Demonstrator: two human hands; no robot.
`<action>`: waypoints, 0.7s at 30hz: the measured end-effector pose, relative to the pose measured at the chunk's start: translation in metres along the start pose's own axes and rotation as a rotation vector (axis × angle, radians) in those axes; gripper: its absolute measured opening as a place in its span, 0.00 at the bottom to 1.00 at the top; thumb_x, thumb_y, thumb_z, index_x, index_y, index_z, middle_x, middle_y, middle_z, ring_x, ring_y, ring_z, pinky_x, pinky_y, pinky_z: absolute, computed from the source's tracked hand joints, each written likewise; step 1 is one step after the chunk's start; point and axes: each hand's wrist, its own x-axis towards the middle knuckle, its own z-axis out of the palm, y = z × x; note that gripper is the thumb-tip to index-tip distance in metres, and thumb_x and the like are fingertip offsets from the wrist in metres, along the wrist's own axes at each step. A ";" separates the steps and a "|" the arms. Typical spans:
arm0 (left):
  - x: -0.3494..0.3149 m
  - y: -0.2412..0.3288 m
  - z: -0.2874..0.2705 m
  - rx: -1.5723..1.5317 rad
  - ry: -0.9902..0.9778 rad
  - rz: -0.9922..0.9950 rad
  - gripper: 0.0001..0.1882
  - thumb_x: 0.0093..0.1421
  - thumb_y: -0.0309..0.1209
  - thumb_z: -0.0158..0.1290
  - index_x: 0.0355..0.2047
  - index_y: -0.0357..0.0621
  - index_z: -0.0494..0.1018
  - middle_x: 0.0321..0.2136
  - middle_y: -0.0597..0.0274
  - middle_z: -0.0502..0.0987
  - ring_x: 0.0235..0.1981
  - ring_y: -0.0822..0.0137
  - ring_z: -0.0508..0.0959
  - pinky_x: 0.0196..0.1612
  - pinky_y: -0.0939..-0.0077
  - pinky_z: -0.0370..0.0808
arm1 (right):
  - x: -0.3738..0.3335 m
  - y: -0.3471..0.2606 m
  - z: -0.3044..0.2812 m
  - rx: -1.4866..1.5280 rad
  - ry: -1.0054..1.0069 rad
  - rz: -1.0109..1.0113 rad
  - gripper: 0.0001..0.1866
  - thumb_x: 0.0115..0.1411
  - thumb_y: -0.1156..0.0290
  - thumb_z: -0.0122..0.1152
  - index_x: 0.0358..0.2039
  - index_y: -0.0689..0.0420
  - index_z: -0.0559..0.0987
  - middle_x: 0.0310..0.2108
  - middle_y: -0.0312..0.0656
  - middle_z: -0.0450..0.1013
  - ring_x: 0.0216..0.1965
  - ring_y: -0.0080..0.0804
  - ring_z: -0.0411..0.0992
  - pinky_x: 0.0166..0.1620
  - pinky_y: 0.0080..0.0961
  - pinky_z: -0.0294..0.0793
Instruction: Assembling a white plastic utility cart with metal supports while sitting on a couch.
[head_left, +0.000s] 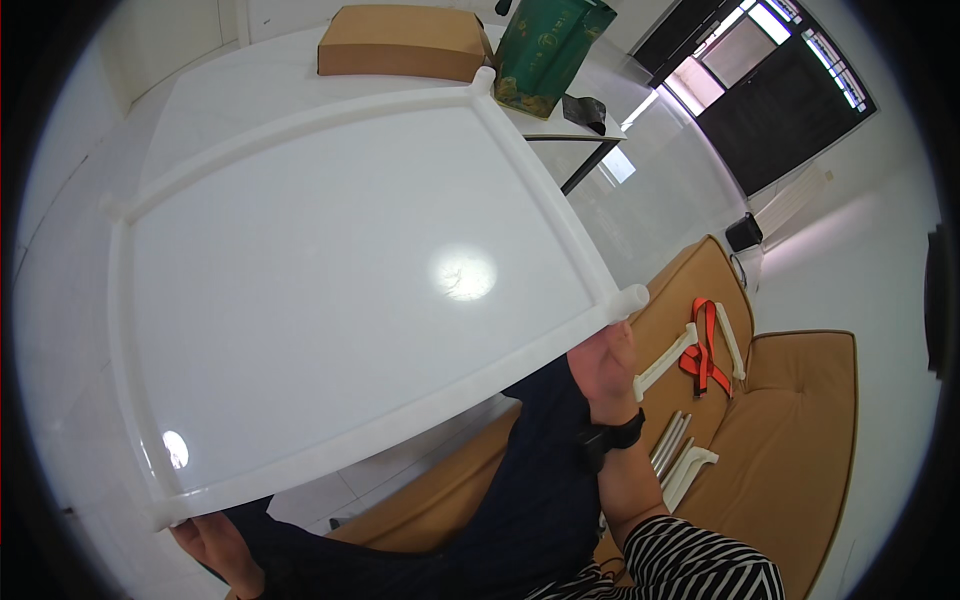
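Note:
A large white rectangular shelf panel [330, 270] with a raised rim and round corner sockets fills the middle of the view, tilted above my lap. My left hand [222, 550] grips its near left corner from beneath, with the fingertips partly hidden under the rim. At the near right corner, just below the round socket, my right hand [603, 368] is closed on the panel; some of its fingers are out of sight underneath. The panel's far edge lies over or close to a white table [245, 88]; whether they touch, I cannot tell.
On the table are a brown cardboard box [400, 45], a green bag [548, 55] and a small dark item [585, 113]. A tan sofa [790, 450] at right holds white plastic bars [665, 362], an orange strap [704, 350] and several metal tubes [672, 440]. A black bin [743, 232] stands beyond.

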 end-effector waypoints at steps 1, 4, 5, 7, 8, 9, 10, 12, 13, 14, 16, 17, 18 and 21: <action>0.000 0.000 -0.001 0.001 0.000 0.001 0.22 0.66 0.30 0.45 0.57 0.31 0.58 0.53 0.52 0.66 0.54 0.62 0.67 0.59 0.67 0.62 | 0.000 -0.001 0.000 -0.002 0.000 0.009 0.21 0.63 0.59 0.50 0.51 0.58 0.70 0.53 0.40 0.68 0.58 0.34 0.62 0.61 0.36 0.55; -0.001 0.002 -0.001 0.028 0.016 -0.011 0.23 0.65 0.31 0.48 0.56 0.31 0.58 0.53 0.52 0.67 0.54 0.62 0.68 0.59 0.66 0.62 | 0.001 -0.002 0.005 0.012 0.002 0.026 0.20 0.63 0.57 0.51 0.49 0.57 0.71 0.52 0.39 0.68 0.57 0.33 0.62 0.61 0.36 0.56; -0.001 0.002 -0.002 0.032 -0.021 0.003 0.25 0.64 0.33 0.49 0.56 0.32 0.59 0.53 0.52 0.67 0.54 0.61 0.67 0.59 0.65 0.62 | 0.001 -0.002 0.007 0.027 0.003 0.034 0.20 0.63 0.56 0.51 0.49 0.57 0.71 0.52 0.39 0.69 0.57 0.32 0.62 0.61 0.36 0.55; 0.001 0.002 -0.001 0.033 -0.059 0.019 0.26 0.63 0.35 0.51 0.56 0.32 0.59 0.53 0.52 0.67 0.55 0.61 0.67 0.60 0.64 0.62 | 0.000 0.001 -0.005 0.038 -0.021 0.024 0.26 0.63 0.53 0.48 0.55 0.57 0.65 0.56 0.40 0.64 0.60 0.35 0.59 0.62 0.38 0.53; 0.002 0.002 0.000 -0.017 -0.110 0.061 0.28 0.62 0.39 0.51 0.56 0.33 0.59 0.53 0.53 0.67 0.55 0.60 0.67 0.60 0.62 0.61 | -0.001 0.003 -0.010 0.049 -0.045 0.016 0.31 0.63 0.49 0.46 0.60 0.57 0.60 0.61 0.41 0.59 0.63 0.37 0.55 0.64 0.39 0.50; 0.003 0.002 -0.001 -0.065 -0.160 0.103 0.29 0.62 0.42 0.51 0.56 0.34 0.60 0.54 0.53 0.66 0.56 0.59 0.66 0.60 0.60 0.60 | -0.001 0.003 -0.008 0.052 -0.046 0.016 0.31 0.63 0.49 0.46 0.60 0.57 0.60 0.61 0.41 0.59 0.63 0.37 0.55 0.64 0.39 0.50; 0.002 -0.001 -0.006 -0.063 -0.159 0.106 0.29 0.62 0.42 0.51 0.56 0.34 0.60 0.54 0.53 0.66 0.56 0.59 0.66 0.60 0.60 0.60 | 0.000 0.002 -0.006 0.044 -0.071 0.009 0.32 0.63 0.48 0.45 0.61 0.56 0.60 0.61 0.40 0.59 0.63 0.37 0.55 0.64 0.39 0.50; 0.003 -0.006 -0.015 -0.296 -0.034 -0.062 0.34 0.62 0.48 0.49 0.58 0.33 0.57 0.55 0.54 0.64 0.56 0.63 0.65 0.59 0.65 0.63 | 0.000 0.000 0.001 0.039 -0.099 0.002 0.33 0.63 0.46 0.44 0.61 0.55 0.60 0.61 0.40 0.59 0.63 0.37 0.54 0.64 0.40 0.50; 0.004 -0.004 -0.013 -0.296 -0.032 -0.058 0.34 0.62 0.48 0.49 0.58 0.33 0.57 0.55 0.54 0.64 0.56 0.63 0.65 0.59 0.65 0.63 | 0.001 -0.002 0.005 0.030 -0.111 0.011 0.33 0.63 0.45 0.44 0.61 0.55 0.60 0.61 0.40 0.59 0.63 0.37 0.54 0.64 0.39 0.50; 0.004 -0.004 -0.010 -0.339 -0.092 -0.037 0.34 0.62 0.50 0.47 0.58 0.34 0.57 0.55 0.55 0.64 0.57 0.62 0.65 0.59 0.64 0.62 | 0.001 -0.003 0.007 0.022 -0.124 0.020 0.34 0.62 0.44 0.43 0.61 0.55 0.60 0.61 0.40 0.59 0.63 0.37 0.54 0.64 0.39 0.50; 0.006 -0.001 -0.004 -0.386 -0.153 -0.008 0.35 0.62 0.52 0.45 0.58 0.34 0.57 0.55 0.56 0.64 0.57 0.61 0.65 0.60 0.63 0.62 | 0.001 -0.003 0.009 -0.033 -0.069 0.025 0.34 0.63 0.44 0.43 0.61 0.56 0.60 0.61 0.40 0.59 0.63 0.38 0.54 0.64 0.39 0.50; 0.006 0.000 -0.003 -0.374 -0.128 -0.042 0.34 0.63 0.53 0.44 0.57 0.35 0.59 0.55 0.56 0.65 0.57 0.62 0.64 0.61 0.63 0.59 | 0.000 -0.004 0.010 -0.088 -0.011 0.033 0.34 0.63 0.45 0.42 0.61 0.57 0.60 0.61 0.41 0.59 0.63 0.38 0.55 0.64 0.39 0.50; 0.006 0.001 -0.002 -0.364 -0.103 -0.075 0.33 0.63 0.53 0.43 0.56 0.37 0.60 0.54 0.57 0.65 0.57 0.62 0.63 0.62 0.63 0.56 | 0.001 -0.006 0.012 -0.090 -0.017 0.026 0.34 0.63 0.45 0.42 0.61 0.57 0.60 0.61 0.41 0.59 0.63 0.38 0.55 0.64 0.39 0.50; 0.006 -0.005 -0.003 -0.282 -0.095 -0.050 0.33 0.63 0.52 0.43 0.56 0.36 0.60 0.54 0.57 0.66 0.57 0.63 0.63 0.61 0.64 0.57 | 0.004 -0.018 0.017 0.012 0.012 0.043 0.30 0.65 0.51 0.44 0.59 0.60 0.61 0.58 0.42 0.61 0.60 0.35 0.57 0.63 0.37 0.51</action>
